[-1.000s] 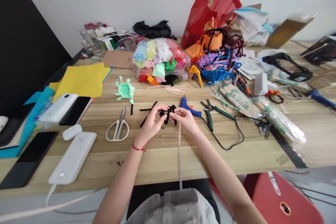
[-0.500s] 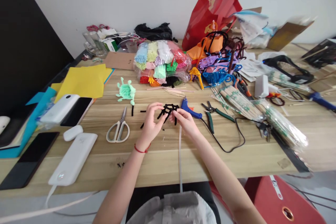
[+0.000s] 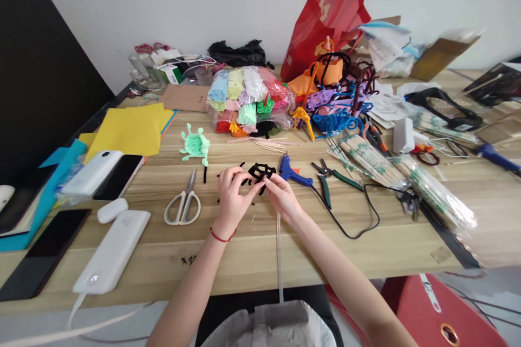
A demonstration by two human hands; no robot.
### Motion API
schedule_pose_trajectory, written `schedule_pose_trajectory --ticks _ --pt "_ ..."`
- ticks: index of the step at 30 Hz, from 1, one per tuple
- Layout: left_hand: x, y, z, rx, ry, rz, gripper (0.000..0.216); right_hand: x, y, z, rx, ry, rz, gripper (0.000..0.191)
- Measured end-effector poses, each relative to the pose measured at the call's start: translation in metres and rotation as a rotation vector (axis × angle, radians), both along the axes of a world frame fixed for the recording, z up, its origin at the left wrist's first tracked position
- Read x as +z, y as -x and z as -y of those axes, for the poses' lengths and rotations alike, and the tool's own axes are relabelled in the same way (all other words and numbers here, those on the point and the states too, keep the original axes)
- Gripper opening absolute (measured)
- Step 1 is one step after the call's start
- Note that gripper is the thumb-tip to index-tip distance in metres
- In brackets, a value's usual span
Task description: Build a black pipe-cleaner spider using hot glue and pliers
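Note:
Between my two hands is a small black pipe-cleaner piece point(image 3: 262, 170), bent into an open, cage-like shape. My left hand point(image 3: 236, 195) pinches its left side between thumb and fingers. On the other side, my right hand point(image 3: 284, 195) has its fingertips closed on the piece's lower right. Short black pipe-cleaner bits lie on the table around my left hand, partly hidden by it. A blue glue gun point(image 3: 293, 172) rests just right of my right hand. Left of my hands are white-handled scissors point(image 3: 184, 200) and a mint-green pipe-cleaner figure point(image 3: 195, 144).
Green-handled pliers point(image 3: 334, 178) and a black cable lie to the right, with bagged wooden sticks point(image 3: 372, 160) beyond. Bagged coloured pipe cleaners point(image 3: 250, 100) and a red bag point(image 3: 325, 27) stand behind. Phones and a white power bank point(image 3: 114, 249) occupy the left.
The black piece has been turned and tipped in my fingers. Both hands have shifted slightly, my left a little to the left and down. The surrounding things have stayed put.

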State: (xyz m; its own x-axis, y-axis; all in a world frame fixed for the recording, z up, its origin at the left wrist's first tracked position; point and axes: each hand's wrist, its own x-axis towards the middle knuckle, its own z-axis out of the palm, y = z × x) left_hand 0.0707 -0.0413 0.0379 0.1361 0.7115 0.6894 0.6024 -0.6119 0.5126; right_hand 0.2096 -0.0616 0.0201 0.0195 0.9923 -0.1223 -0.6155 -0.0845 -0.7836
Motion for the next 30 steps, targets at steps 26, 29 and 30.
schedule_pose_trajectory --ticks 26,29,30 --pt "0.0 0.011 -0.012 -0.005 0.063 0.215 0.005 0.02 -0.036 -0.005 -0.15 -0.386 0.911 0.012" --pt "-0.001 0.009 -0.01 -0.02 0.042 0.158 0.004 0.014 -0.032 -0.005 -0.136 -0.345 0.873 0.013" --pt "-0.001 0.009 -0.009 -0.024 0.039 0.141 0.004 0.012 -0.031 -0.006 -0.125 -0.337 0.853 0.014"
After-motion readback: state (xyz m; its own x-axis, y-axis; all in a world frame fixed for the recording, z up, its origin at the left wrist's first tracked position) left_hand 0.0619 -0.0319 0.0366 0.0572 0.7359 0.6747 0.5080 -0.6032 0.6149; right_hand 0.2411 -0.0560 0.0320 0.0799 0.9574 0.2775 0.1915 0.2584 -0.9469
